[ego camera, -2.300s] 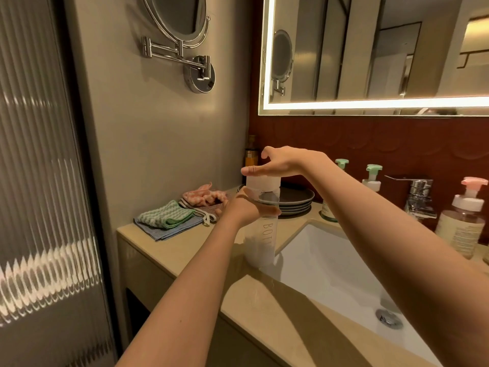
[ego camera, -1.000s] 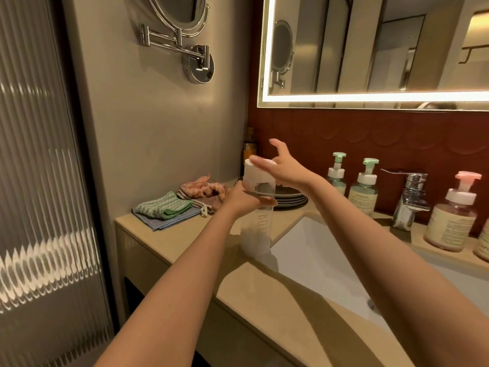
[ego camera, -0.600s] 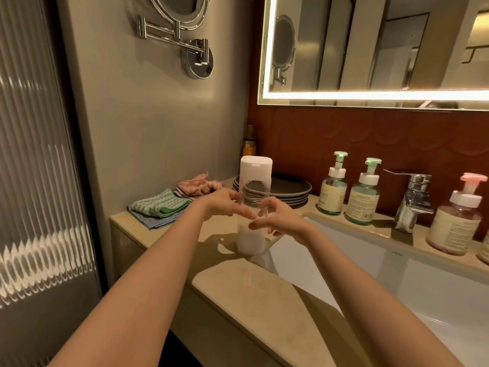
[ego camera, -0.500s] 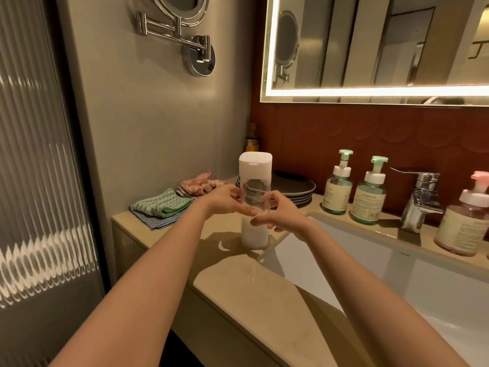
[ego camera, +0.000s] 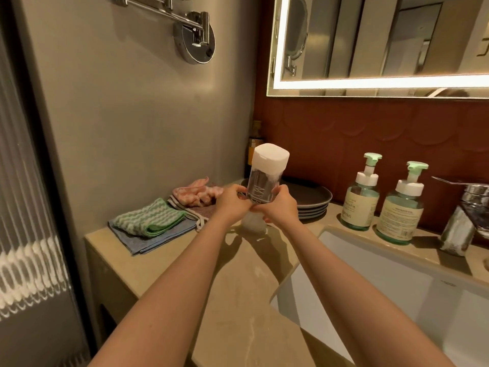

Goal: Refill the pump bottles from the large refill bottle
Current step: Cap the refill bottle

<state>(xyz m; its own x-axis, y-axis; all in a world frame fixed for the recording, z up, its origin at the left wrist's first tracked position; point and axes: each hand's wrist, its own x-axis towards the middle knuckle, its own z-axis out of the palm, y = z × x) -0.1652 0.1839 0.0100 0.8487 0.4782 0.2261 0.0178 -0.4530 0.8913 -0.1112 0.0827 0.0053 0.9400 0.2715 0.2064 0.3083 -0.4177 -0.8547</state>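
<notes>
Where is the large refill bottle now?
In the head view, the refill bottle stands upright on the counter, left of the sink, held by both hands.

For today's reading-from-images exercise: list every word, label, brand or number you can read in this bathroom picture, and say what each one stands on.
"PING", the legible end of a vertical word: on the label of the left green-topped pump bottle.
Fine print on the right green-topped pump bottle: too small to read.
Vertical pale lettering on the clear white-capped refill bottle, held by the left hand and right hand: partly covered, unreadable.
Amber bottle in the corner: label blurred.
</notes>
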